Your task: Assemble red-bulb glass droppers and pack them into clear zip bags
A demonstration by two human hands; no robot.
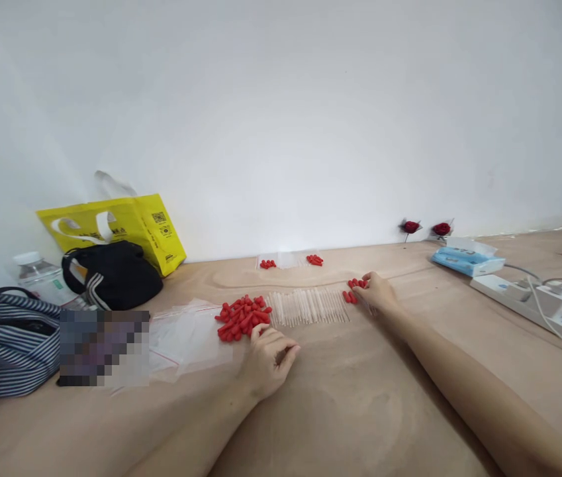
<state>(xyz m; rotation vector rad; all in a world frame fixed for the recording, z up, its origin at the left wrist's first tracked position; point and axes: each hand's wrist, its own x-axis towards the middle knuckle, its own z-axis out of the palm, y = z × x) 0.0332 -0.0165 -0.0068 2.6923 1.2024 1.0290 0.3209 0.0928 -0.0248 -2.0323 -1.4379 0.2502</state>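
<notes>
A pile of small red caps (241,317) lies on the wooden table (340,404). Just right of it is a row of several thin clear tubes (308,306) laid side by side. My left hand (268,354) rests below the pile with its fingers curled inward, fingertips near the red caps; what it holds, if anything, is hidden. My right hand (377,293) is stretched out past the right end of the tube row, its fingers touching a small cluster of red caps (354,290). Two more small groups of red caps (315,260) lie farther back by the wall.
Clear plastic bags (184,334) lie left of the pile. At far left are a striped bag (10,344), a black bag (112,273), a yellow bag (126,228) and a water bottle (35,271). Right: tissue pack (467,257), power strip (539,301) with cables, two red roses (425,228).
</notes>
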